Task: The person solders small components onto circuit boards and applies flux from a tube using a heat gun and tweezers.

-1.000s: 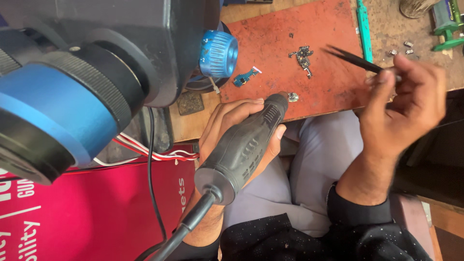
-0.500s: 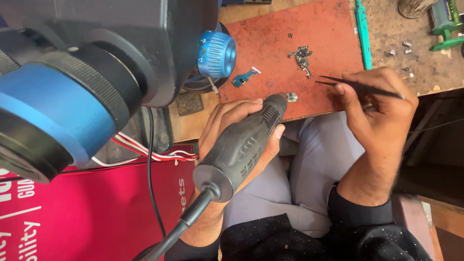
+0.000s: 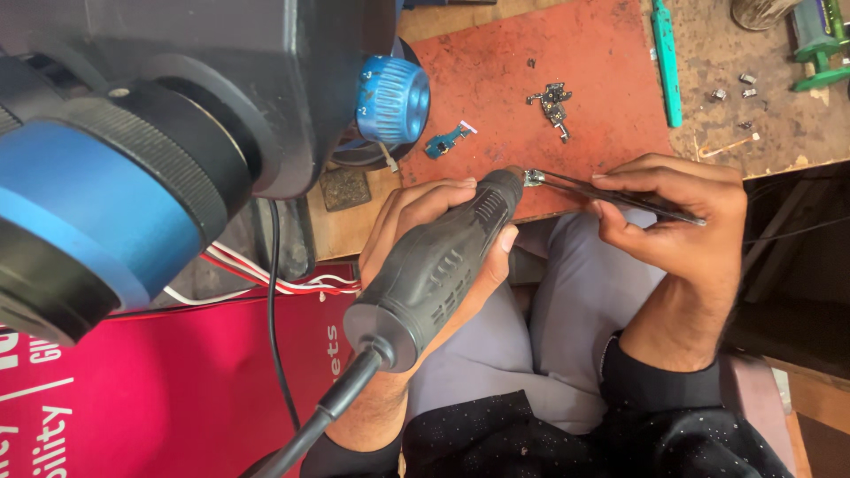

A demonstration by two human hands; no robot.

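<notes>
At mid-frame the right hand (image 3: 682,226) has brought its pinched tweezers (image 3: 620,190) down to the rotary tool (image 3: 443,265) gripped by the left hand (image 3: 425,257) — small part (image 3: 532,178) now at the tip

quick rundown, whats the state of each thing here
grey corded rotary tool: gripped in left hand, tip at the small part
thin dark tweezers: pinched in right hand, holding a small metal part
small dark circuit piece: lying loose on red mat
</notes>
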